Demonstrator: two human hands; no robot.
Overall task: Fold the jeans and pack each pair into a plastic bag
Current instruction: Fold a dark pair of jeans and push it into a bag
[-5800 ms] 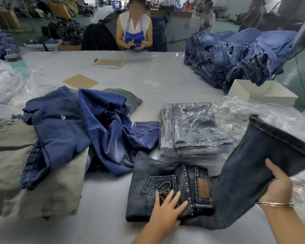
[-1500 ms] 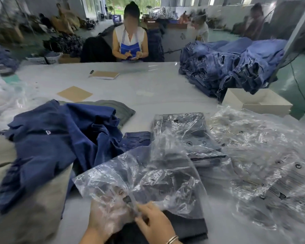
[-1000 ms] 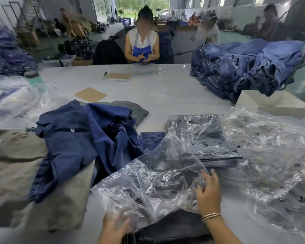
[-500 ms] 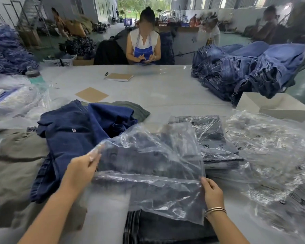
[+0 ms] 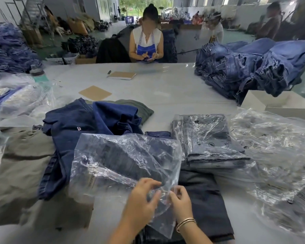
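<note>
Both grips, left hand [image 5: 141, 199] and right hand [image 5: 180, 202], apparently pinching plastic bag [image 5: 123, 161] edge; formerly apart, now together.

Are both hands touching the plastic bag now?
Touching. In the head view, the left hand and the right hand both pinch the near edge of the clear plastic bag, above the folded dark jeans.

Both forearms reach in from the bottom edge and meet near the middle. The left hand [image 5: 142, 198] is palm down, its fingers [image 5: 151, 184] bent and spread, pinching the near edge of the clear crinkled plastic bag [image 5: 123, 161]. The right hand [image 5: 180, 202], just beside it, pinches the same edge with curled fingers; thin metal bangles [image 5: 186, 223] circle its wrist.
</note>
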